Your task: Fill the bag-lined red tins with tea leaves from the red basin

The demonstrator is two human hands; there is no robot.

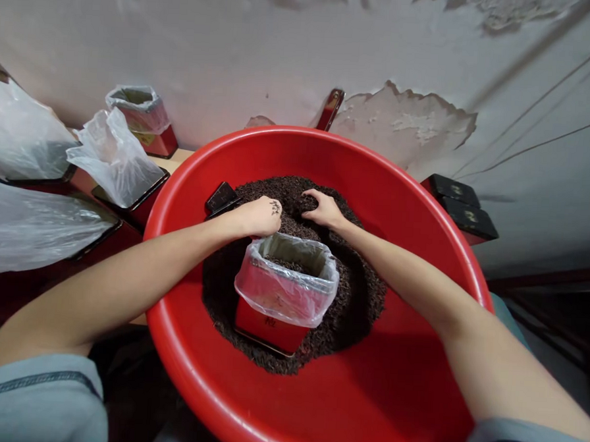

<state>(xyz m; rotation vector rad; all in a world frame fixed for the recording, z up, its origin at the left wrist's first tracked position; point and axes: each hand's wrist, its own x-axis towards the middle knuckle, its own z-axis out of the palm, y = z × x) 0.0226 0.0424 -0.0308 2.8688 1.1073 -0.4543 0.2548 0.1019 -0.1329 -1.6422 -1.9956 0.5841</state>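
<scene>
So, far left, well away from the left fingers, there are several dark-and-red tins topped with cloudy plastic bags [25, 128]. A bit closer and further back sits a red box-shaped tin with a clear liner folded over its rim [149, 124], probably so the plastic doesn't slip in. Next comes the big round red plastic tub [309, 406], with both hands inside it. A small glossy black boxy piece [221, 196] pokes up just left of the left fingers, likely parked there to be out of the way. The person's left hand [264, 216] is curled in a loose fist; can't tell if anything's in it. Right below those fingers, towards the wearer, a red tin with lettering and a clear plastic liner [280, 335] stands mouth up, part filled, and the heap of dark, dry, leafy bits [360, 297] around its base seems to steady it. The right hand [322, 210] is beyond the tin, fingers curved with a fair gap to the thumb, over the heap, looks like a scooping shape. Far right of those fingers, outside the tub: two black-topped boxes [459, 204] side by side.
</scene>
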